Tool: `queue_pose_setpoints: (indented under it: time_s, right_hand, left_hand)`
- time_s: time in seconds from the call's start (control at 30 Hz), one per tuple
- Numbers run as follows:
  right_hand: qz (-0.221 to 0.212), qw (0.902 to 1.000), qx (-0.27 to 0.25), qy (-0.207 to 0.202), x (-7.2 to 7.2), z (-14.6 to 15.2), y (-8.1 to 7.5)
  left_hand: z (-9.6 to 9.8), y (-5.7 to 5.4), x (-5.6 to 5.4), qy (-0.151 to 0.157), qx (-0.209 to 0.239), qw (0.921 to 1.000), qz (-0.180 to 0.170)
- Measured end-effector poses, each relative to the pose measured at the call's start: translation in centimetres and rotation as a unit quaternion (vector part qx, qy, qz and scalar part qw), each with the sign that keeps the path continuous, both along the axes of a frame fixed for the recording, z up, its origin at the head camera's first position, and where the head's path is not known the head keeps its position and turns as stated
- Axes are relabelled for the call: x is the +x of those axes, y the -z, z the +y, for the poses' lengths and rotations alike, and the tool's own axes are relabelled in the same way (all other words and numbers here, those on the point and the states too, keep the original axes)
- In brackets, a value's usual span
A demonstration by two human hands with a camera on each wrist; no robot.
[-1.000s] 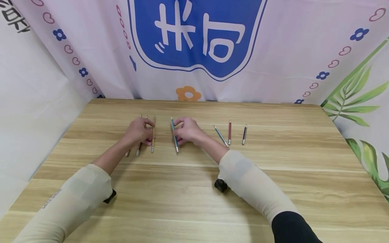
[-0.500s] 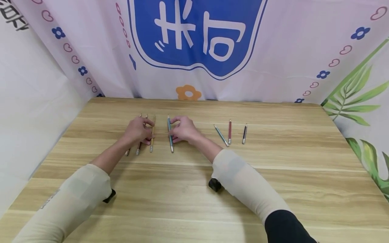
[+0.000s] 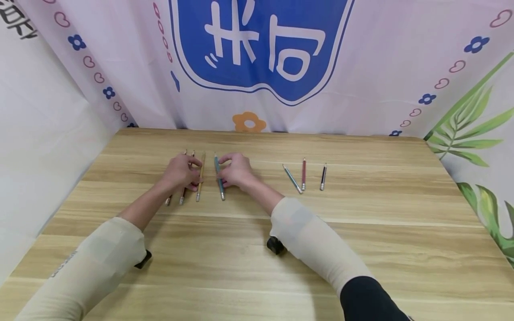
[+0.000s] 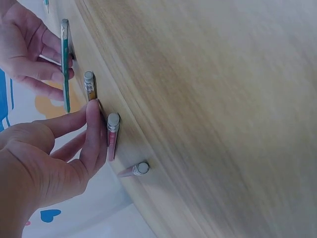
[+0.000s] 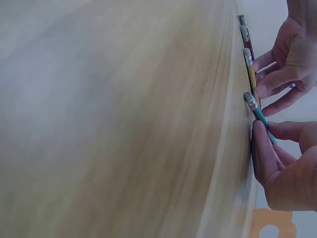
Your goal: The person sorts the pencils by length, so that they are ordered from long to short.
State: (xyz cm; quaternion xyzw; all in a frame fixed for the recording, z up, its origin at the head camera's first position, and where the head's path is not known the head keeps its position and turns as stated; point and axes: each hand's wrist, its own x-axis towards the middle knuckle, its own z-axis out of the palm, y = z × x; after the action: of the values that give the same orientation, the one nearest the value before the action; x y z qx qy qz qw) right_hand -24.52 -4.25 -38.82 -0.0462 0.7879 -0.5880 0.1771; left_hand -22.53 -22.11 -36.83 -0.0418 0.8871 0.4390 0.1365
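My left hand (image 3: 180,171) pinches a yellow pencil (image 3: 198,191) lying on the table, its eraser end toward me. In the left wrist view the thumb and fingers meet around the yellow pencil (image 4: 89,89). Just to the right, my right hand (image 3: 237,170) holds a teal pencil (image 3: 221,188) between thumb and fingers, slightly tilted and a small gap from the yellow one. The right wrist view shows the teal pencil (image 5: 259,115) with its eraser end free. Partly hidden under my left hand lie a dark reddish pencil (image 3: 182,198) and another pencil (image 3: 168,201).
Right of my hands lie a slanted teal pencil (image 3: 292,178), a red pencil (image 3: 304,173) and a dark pencil (image 3: 323,177). The wooden table (image 3: 225,267) ends at a printed cloth (image 3: 361,89) behind.
My right hand has moved left with the teal pencil, bringing it closer to the yellow one. The yellow pencil's eraser end has shifted slightly left; my left hand is nearly still.
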Motion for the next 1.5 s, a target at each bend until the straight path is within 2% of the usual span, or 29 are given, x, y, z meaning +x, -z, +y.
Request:
queue_pose_setpoints:
  time_s: [0.27,0.7,0.97,1.27,1.5]
  right_hand:
    - [0.013,0.9992,0.027,0.025,0.1,-1.0,0.0]
    - [-0.009,0.9994,-0.008,0.032,0.0,-1.7,0.0]
    - [0.009,0.9984,0.039,0.039,-0.4,-2.4,-0.2]
    - [0.01,0.9969,0.049,0.061,-1.0,-2.9,0.3]
    - [0.038,0.9952,0.067,0.061,-1.0,-3.0,0.6]
  left_hand:
    - [0.0,0.2,-0.1,0.004,-0.003,1.0,0.002]
    - [-0.1,0.2,-0.2,0.005,-0.006,0.9999,-0.006]
    - [-0.1,0.2,-0.2,0.008,-0.004,0.9999,-0.006]
    - [-0.1,0.1,-0.1,0.013,-0.002,0.9999,-0.004]
    - [0.0,0.0,-0.1,0.01,-0.002,0.9999,-0.007]
